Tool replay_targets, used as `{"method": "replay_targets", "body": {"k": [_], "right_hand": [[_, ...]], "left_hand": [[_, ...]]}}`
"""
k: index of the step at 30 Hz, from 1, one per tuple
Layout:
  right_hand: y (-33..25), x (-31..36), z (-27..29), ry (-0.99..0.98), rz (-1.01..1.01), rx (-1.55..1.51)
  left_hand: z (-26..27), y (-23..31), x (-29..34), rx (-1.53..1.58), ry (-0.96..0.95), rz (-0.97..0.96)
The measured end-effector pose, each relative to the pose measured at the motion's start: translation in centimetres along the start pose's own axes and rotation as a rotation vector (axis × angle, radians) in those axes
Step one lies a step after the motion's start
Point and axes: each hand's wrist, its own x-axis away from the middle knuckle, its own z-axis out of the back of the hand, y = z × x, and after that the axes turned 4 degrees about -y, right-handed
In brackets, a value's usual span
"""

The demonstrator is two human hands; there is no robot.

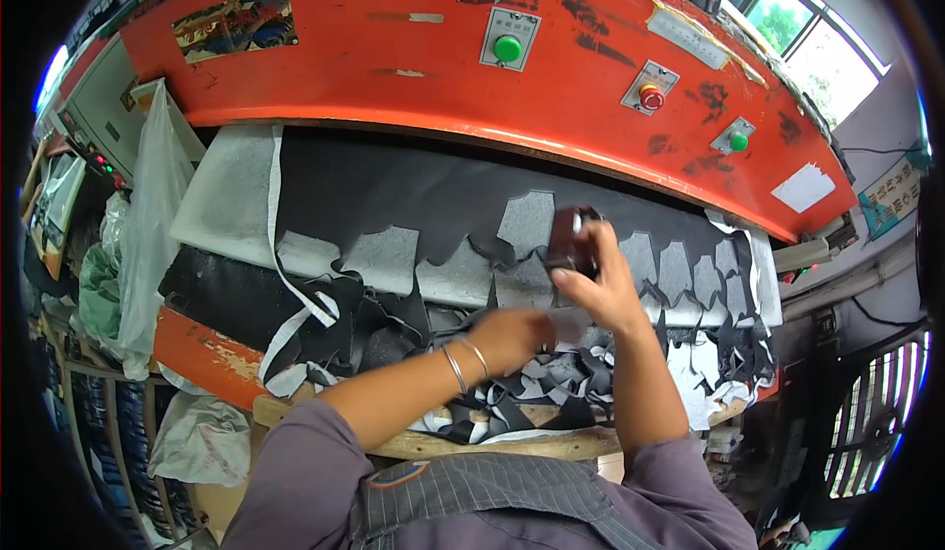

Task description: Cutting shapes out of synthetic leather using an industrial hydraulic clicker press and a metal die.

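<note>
My right hand [605, 289] is closed around a dark reddish-brown, block-like tool [569, 243], held above the black sheet material [394, 191]; its underside is hidden. My left hand [507, 341], blurred by motion and wearing bangles at the wrist, is lower and to the left. At its fingertips a small grey piece [569, 325] is smeared along with the hand, apparently gripped. The black sheet spreads over a pale board [221, 200]. Its near edge is jagged where shapes have been cut out, and a grey-white cutout area [528, 220] shows beside the tool.
Black and white scraps [581, 378] pile along the near side, above a wooden ledge [413, 445]. An orange machine beam [394, 77] spans the far side, with a green button [507, 50] and a red button [652, 97]. Clear plastic [157, 186] hangs at left.
</note>
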Motion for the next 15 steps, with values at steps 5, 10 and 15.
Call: {"method": "replay_targets", "body": {"k": [5, 10, 15], "right_hand": [[-3.4, -6.1, -5.6, -0.171, -0.036, 0.429], [-0.3, -9.7, -10.4, -0.187, -0.104, 0.678], [4.2, -7.7, -12.1, 0.369, 0.266, 0.513]], "left_hand": [[1.2, 6.8, 4.6, 0.146, -0.5, -0.097], [9.0, 2.5, 4.7, 0.128, 0.281, 0.478], [9.7, -4.6, 5.0, -0.24, 0.625, 0.508]]}}
